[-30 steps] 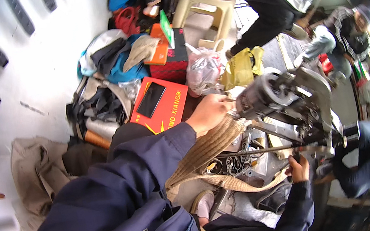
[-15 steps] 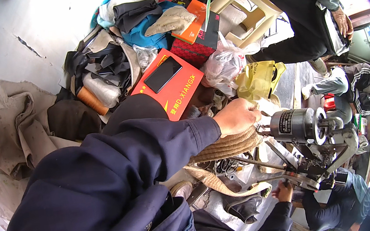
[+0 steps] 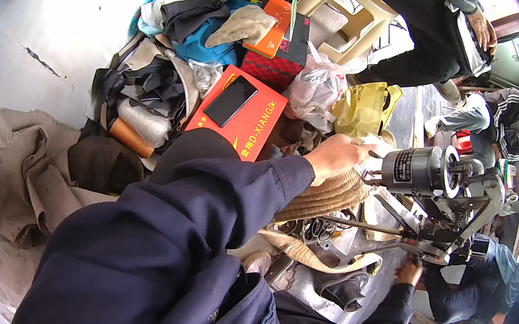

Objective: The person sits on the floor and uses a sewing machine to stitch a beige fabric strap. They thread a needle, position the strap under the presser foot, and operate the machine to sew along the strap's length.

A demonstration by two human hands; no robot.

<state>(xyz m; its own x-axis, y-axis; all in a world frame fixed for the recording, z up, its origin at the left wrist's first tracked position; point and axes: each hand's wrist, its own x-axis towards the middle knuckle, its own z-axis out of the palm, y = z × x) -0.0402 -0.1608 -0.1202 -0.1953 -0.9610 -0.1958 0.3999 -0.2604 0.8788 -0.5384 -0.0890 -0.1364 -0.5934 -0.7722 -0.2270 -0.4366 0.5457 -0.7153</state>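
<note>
My left hand [image 3: 337,156], closed, is at the top of tan ribbed fabric [image 3: 329,195], left of the metal hand-cranked sewing machine [image 3: 410,169]; what its fingertips pinch is hidden. My right hand [image 3: 409,270] has curled fingers beside a lower wheel of the machine [image 3: 426,251]; their grip is unclear. A tan strap [image 3: 305,256] hangs below the ribbed fabric, looping toward the right hand. Beneath it lies a dark shoe-like piece [image 3: 341,291], among metal tools and scraps [image 3: 317,227].
Left: crumpled cloth [image 3: 30,171], a red box [image 3: 248,133] with a phone [image 3: 230,102], fabric piles [image 3: 199,39], plastic bags [image 3: 310,96]. Beyond: a cream stool [image 3: 363,3] and a standing person [image 3: 417,42]. Right: a seated person [image 3: 505,130] and a bent-over person [image 3: 510,285].
The whole view has shifted since a second ago, the machine appearing lower and more level. My right hand has moved lower, away from the strap. My left hand stays beside the machine's head.
</note>
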